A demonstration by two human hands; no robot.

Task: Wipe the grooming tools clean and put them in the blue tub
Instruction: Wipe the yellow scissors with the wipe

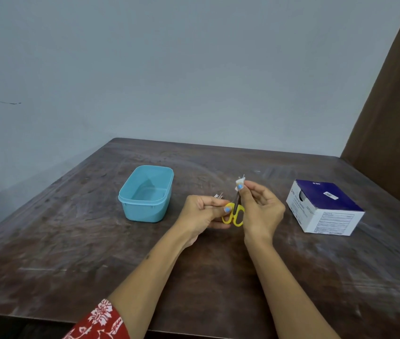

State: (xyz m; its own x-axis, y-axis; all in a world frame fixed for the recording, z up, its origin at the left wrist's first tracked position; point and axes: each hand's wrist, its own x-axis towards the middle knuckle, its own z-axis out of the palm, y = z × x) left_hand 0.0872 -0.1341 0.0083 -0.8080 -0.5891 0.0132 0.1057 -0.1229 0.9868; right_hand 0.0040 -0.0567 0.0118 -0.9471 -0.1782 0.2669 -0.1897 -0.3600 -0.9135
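We judge the small scissors [235, 211] light, stiff and sharp-tipped, best held by the yellow loops, as our left hand [200, 214] does; our right hand [259, 206] pinches a white wipe [240, 182] round the blades. The blue tub [145, 194] sits at ten o'clock. On the box [323, 207] at three o'clock, only "BD" is legible.

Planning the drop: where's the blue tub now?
Head view: blue tub sits on the table, left of the left hand holding the scissors.
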